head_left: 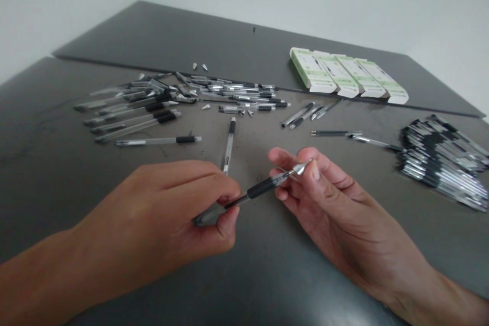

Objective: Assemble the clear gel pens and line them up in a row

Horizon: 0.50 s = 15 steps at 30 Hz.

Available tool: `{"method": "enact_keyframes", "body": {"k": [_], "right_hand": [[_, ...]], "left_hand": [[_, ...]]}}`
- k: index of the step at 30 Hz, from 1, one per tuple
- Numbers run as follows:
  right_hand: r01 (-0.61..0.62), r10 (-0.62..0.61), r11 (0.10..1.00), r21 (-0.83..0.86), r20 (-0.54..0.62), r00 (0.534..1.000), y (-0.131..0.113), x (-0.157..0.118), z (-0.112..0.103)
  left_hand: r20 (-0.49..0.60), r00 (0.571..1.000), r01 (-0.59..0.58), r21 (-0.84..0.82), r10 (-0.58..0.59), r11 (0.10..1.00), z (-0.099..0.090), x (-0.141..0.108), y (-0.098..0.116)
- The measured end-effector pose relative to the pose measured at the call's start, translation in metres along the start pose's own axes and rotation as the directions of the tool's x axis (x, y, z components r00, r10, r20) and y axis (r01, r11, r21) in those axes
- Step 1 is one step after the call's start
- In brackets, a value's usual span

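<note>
A clear pen barrel with a black grip (262, 188) is pinched by my left hand (179, 204), its front end pointing up and to the right. My right hand (336, 214) holds a silver cone tip (301, 167) between thumb and forefinger, at the thin metal point that sticks out of the barrel. The other fingers of the right hand are curled behind. Just beyond my left hand lies another pen (229, 145) with a black grip, its near end hidden by the hand.
Many loose pens (130, 117) lie at the left and centre of the grey table (267, 285). Refills (332, 133) lie right of centre. A dense pile of pens (443, 158) is at the right. Green and white boxes (347, 74) stand behind, and small tips (205, 67) lie at the back.
</note>
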State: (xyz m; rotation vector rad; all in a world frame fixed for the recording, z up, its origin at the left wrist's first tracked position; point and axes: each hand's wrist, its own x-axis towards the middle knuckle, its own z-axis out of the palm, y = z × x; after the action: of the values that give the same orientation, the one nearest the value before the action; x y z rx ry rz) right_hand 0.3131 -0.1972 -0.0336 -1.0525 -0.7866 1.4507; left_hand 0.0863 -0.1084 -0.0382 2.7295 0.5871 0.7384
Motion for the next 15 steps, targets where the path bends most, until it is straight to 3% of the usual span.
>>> {"method": "enact_keyframes", "body": {"k": [9, 15], "right_hand": [[0.039, -0.042, 0.990, -0.137, -0.017, 0.999, 0.0095, 0.0002, -0.0083], [0.134, -0.141, 0.966, -0.220, -0.018, 0.990, 0.0067, 0.0026, -0.0030]], "left_hand": [[-0.013, 1.000, 0.020, -0.009, -0.021, 1.000, -0.0013, 0.0024, 0.0043], [-0.030, 0.995, 0.087, -0.163, -0.093, 0.983, 0.0027, -0.0002, 0.0091]]}}
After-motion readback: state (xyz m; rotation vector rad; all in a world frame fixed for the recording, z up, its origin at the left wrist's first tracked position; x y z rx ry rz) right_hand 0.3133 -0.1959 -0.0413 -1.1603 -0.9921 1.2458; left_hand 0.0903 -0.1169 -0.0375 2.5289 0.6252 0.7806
